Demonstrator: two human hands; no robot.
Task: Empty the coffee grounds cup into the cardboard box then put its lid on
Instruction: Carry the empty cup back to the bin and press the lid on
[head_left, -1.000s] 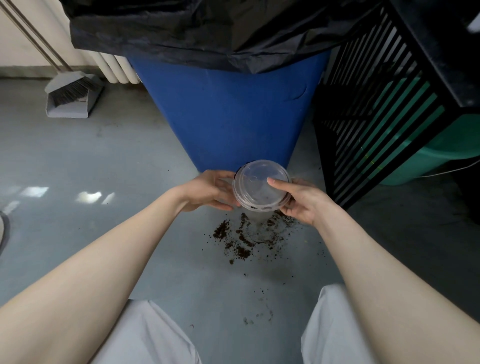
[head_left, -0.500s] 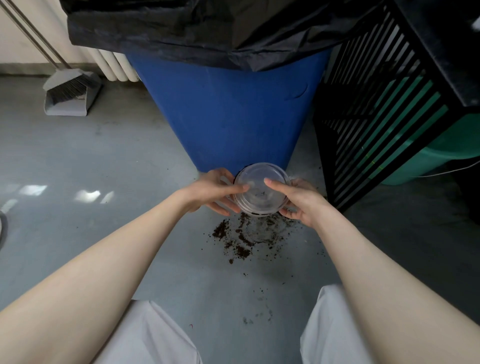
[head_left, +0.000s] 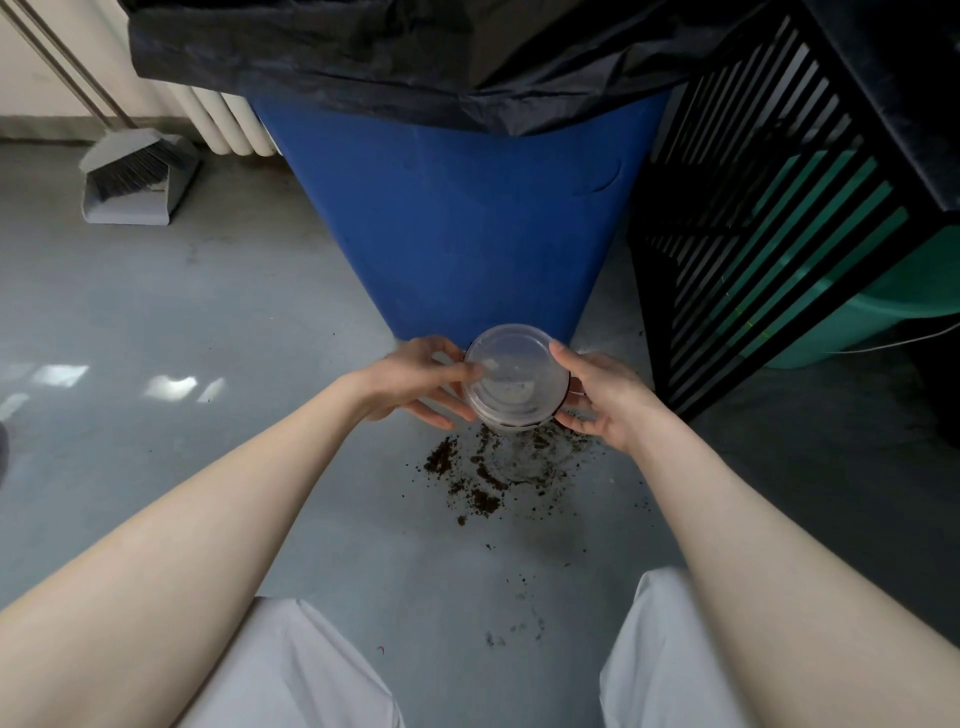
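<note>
A clear plastic lid (head_left: 511, 376) lies on top of the coffee grounds cup (head_left: 514, 427), of which only a thin dark strip shows below the lid's near rim. My left hand (head_left: 415, 382) grips the cup from the left, its thumb resting on the lid. My right hand (head_left: 597, 397) grips it from the right, thumb on the lid's edge. Both hold the cup just above the grey floor. No cardboard box is in view.
Spilled coffee grounds (head_left: 483, 478) lie on the floor (head_left: 234, 322) under the cup. A blue bin (head_left: 457, 218) with a black liner stands right behind. A black slatted crate (head_left: 779, 197) and green tub (head_left: 893, 312) stand right; a dustpan with brush (head_left: 137, 179) far left.
My left thumb has come over onto the lid. The lid now sits lower and flatter on the cup, with both hands closer around it.
</note>
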